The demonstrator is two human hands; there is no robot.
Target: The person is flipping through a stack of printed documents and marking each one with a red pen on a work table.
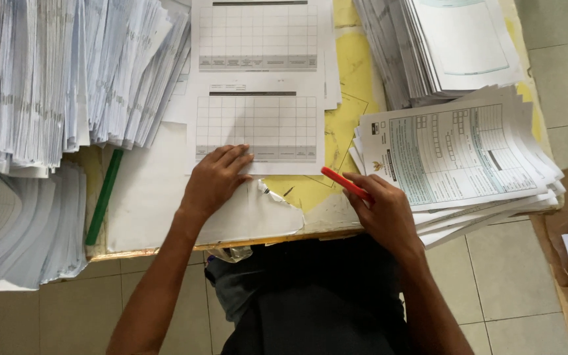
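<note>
Head view looks down on a worn yellow-topped desk [350, 66] crowded with paper. Left hand [215, 181] lies flat, fingers spread loosely, pressing the lower edge of a white sheet printed with an empty grid [258, 125]. Right hand [386, 210] is closed around a slim red-orange pen [345, 184], just beside a fanned stack of printed forms [461, 158]. A green stick [104, 196] lies at the left under tall paper piles [54, 72].

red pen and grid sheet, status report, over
Left hand flat on grid sheet. Right hand grips red pen, tip off the sheet. Green stick lies left, clear of both.
</note>
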